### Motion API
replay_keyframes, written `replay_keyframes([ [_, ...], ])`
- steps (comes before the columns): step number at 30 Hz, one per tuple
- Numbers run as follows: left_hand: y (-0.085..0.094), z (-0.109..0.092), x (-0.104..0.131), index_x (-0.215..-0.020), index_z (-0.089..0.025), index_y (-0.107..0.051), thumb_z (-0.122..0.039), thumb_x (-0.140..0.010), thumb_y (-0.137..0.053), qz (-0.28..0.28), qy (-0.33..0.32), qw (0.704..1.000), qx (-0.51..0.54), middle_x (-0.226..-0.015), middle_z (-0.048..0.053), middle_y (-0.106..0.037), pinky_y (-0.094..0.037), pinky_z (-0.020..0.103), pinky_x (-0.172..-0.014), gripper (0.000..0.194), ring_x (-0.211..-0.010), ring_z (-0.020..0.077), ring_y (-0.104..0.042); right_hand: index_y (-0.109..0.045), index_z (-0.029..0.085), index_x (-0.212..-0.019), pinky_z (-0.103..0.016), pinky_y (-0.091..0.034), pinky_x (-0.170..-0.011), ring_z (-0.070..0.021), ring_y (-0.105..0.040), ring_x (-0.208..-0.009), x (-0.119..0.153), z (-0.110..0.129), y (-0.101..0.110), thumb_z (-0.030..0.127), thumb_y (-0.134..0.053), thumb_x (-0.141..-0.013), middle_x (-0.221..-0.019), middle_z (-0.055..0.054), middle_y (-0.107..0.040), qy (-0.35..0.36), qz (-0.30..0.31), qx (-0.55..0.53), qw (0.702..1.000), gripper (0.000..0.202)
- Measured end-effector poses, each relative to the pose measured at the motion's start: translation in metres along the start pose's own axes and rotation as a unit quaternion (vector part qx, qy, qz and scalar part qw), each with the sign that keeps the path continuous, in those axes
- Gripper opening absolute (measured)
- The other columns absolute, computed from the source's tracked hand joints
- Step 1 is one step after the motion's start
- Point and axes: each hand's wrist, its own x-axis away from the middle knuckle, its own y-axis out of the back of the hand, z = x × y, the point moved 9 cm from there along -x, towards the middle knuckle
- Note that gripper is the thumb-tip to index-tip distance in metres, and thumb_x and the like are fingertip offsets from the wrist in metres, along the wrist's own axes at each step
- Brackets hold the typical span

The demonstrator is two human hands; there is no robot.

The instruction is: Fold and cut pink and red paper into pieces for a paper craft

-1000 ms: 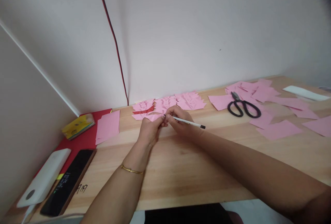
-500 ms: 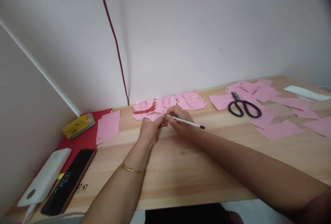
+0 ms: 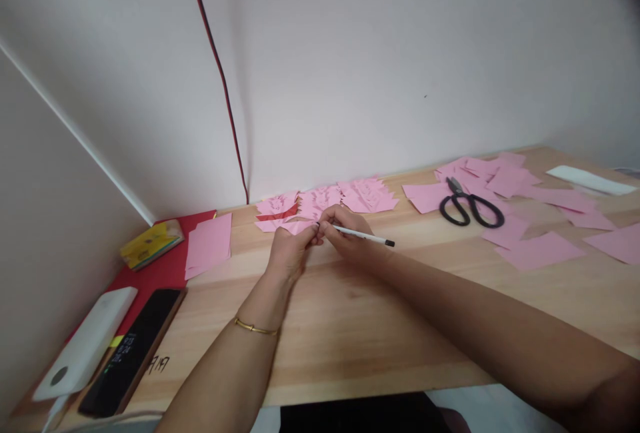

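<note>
Clock directions are read from the hands. The pink strip lies at the fingers of the left hand, which appear pinched together on its end; the exact grip is hidden. The fingers of the right hand are clamped on the white pen, whose dark end points between 3 and 4 o'clock.

Handling (judged): paper light, flexible, easily creased or torn; grip flat by a margin. Pen light, rigid, smooth; grip near the tip.

Clearances: fringed pink pieces at 1 o'clock, scissors near 3. Open tabletop extends toward 6, ending at the near edge.
</note>
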Motion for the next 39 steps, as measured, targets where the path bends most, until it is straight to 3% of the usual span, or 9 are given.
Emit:
replay_keyframes([
  [15,-0.001,0.000,0.000,-0.061,-0.012,-0.058,-0.017,-0.061,-0.071,0.000,0.002,1.000,-0.001,-0.057,-0.001,-0.056,-0.044,0.024,-0.055,0.014,-0.054,0.0101,-0.052,-0.052,0.020,-0.079,-0.023,-0.043,-0.063,-0.0116,-0.059,-0.066,0.000,-0.001,0.003,0.019,-0.048,-0.083,-0.070,0.001,-0.064,-0.021,-0.008,-0.001,1.000,0.005],
  [22,0.005,0.007,-0.003,-0.055,-0.014,-0.052,-0.015,-0.061,-0.071,-0.029,0.018,0.999,0.035,-0.049,-0.004,-0.048,-0.046,0.026,-0.056,0.019,-0.051,0.0089,-0.048,-0.046,0.020,-0.061,-0.025,-0.040,-0.057,-0.0114,-0.049,-0.057,-0.009,-0.023,0.046,0.041,-0.050,-0.087,-0.056,0.002,-0.050,-0.066,-0.148,0.000,0.987,0.033],
  [24,0.006,0.009,-0.003,-0.054,-0.014,-0.052,-0.015,-0.060,-0.071,-0.035,0.025,0.998,0.042,-0.049,-0.004,-0.048,-0.047,0.027,-0.057,0.020,-0.051,0.0088,-0.047,-0.046,0.020,-0.061,-0.024,-0.041,-0.053,-0.0112,-0.049,-0.053,-0.011,-0.049,0.064,0.048,-0.052,-0.085,-0.052,0.003,-0.049,-0.150,-0.204,-0.083,0.964,0.037],
  [27,0.005,0.009,-0.003,-0.055,-0.013,-0.053,-0.015,-0.059,-0.073,-0.028,0.026,0.998,0.048,-0.051,-0.004,-0.049,-0.047,0.026,-0.057,0.020,-0.053,0.0086,-0.048,-0.047,0.020,-0.065,-0.022,-0.044,-0.048,-0.0092,-0.048,-0.048,-0.005,-0.092,0.094,0.050,-0.058,-0.082,-0.053,0.005,-0.047,-0.268,-0.312,-0.263,0.873,0.036],
  [30,0.002,0.008,-0.001,-0.058,-0.013,-0.054,-0.015,-0.058,-0.074,-0.024,0.032,0.998,0.048,-0.054,-0.004,-0.050,-0.048,0.026,-0.059,0.021,-0.054,0.0083,-0.049,-0.044,0.021,-0.067,-0.019,-0.048,-0.050,-0.0073,-0.050,-0.048,-0.005,-0.117,0.124,0.047,-0.053,-0.087,-0.055,0.005,-0.048,-0.279,-0.386,-0.383,0.791,0.034],
  [32,0.002,0.009,0.000,-0.060,-0.014,-0.055,-0.015,-0.056,-0.076,-0.027,0.043,0.998,0.047,-0.055,-0.004,-0.050,-0.049,0.026,-0.059,0.021,-0.054,0.0082,-0.049,-0.043,0.022,-0.068,-0.019,-0.050,-0.052,-0.0075,-0.054,-0.052,-0.005,-0.125,0.138,0.045,-0.048,-0.089,-0.058,0.004,-0.050,-0.273,-0.411,-0.403,0.771,0.032],
  [35,0.002,0.011,0.000,-0.063,-0.014,-0.057,-0.016,-0.055,-0.077,-0.028,0.054,0.997,0.039,-0.057,-0.004,-0.051,-0.049,0.024,-0.058,0.022,-0.055,0.0081,-0.049,-0.046,0.022,-0.070,-0.022,-0.052,-0.056,-0.0096,-0.058,-0.059,-0.006,-0.121,0.133,0.042,-0.049,-0.089,-0.063,0.002,-0.055,-0.284,-0.374,-0.346,0.812,0.027],
  [37,0.000,0.012,0.000,-0.064,-0.014,-0.058,-0.017,-0.056,-0.077,-0.015,0.057,0.998,0.032,-0.058,-0.004,-0.052,-0.049,0.024,-0.058,0.021,-0.055,0.0077,-0.049,-0.054,0.021,-0.077,-0.024,-0.052,-0.062,-0.0108,-0.059,-0.065,-0.013,-0.102,0.114,0.039,-0.056,-0.084,-0.071,0.000,-0.060,-0.260,-0.282,-0.254,0.888,0.020],
  [39,-0.003,0.012,0.001,-0.068,-0.014,-0.059,-0.017,-0.057,-0.077,0.004,0.059,0.998,0.028,-0.059,-0.004,-0.053,-0.049,0.023,-0.058,0.021,-0.055,0.0071,-0.049,-0.062,0.021,-0.092,-0.025,-0.050,-0.069,-0.0121,-0.060,-0.075,-0.022,-0.071,0.082,0.037,-0.062,-0.079,-0.085,-0.002,-0.065,-0.188,-0.132,-0.130,0.965,0.020],
])
